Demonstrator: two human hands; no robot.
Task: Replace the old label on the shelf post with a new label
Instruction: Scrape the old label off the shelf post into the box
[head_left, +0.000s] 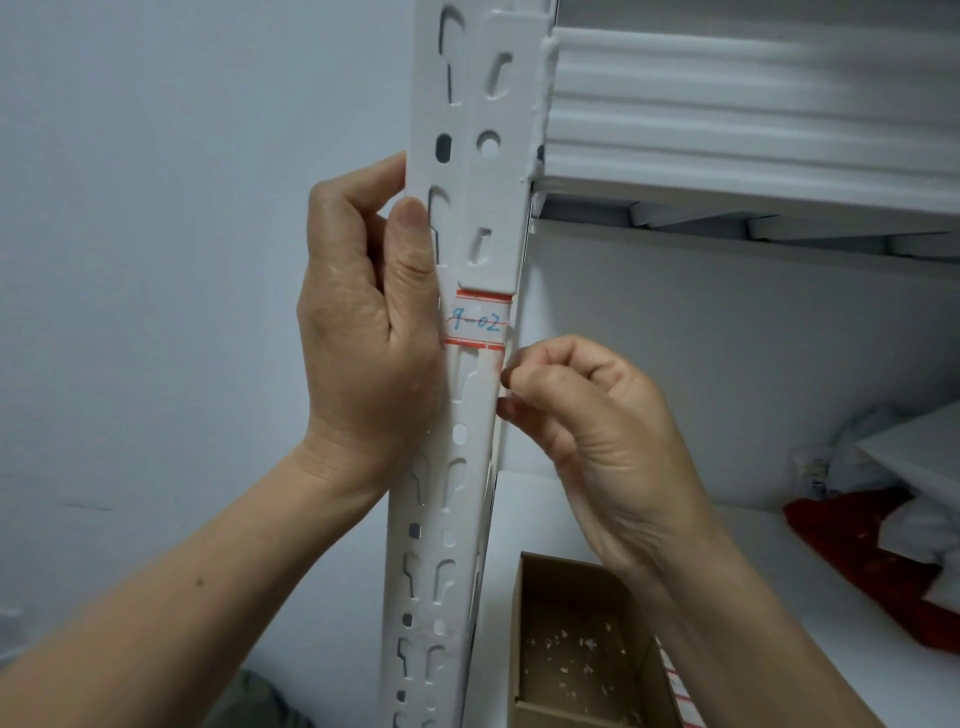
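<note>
1. Shelf post (470, 410): white slotted upright, long axis near vertical, leaning slightly in the head view.
2. Label (478, 322): stuck across the post's front face below a bracket end. It has red bands top and bottom and blue handwriting, and its long axis runs across the post.
3. Left hand (363, 332): fingers wrapped round the post's left edge, thumb laid up the front face. The thumb sits just beside the label's left end and steadies the post.
4. Right hand (597, 415): fingers curled. The fingertips (511, 376) are bunched against the post's right edge, just below the label's lower right corner. Cannot tell whether they pinch a lifted corner or only touch the metal.
5. Key relation: the label lies up and left of the right fingertips, very near. The right hand is better placed to act. Judgement: a peel would start at that corner and run leftward along the label's length.
6. Cardboard box (519, 623) below holds paper flecks.
</note>
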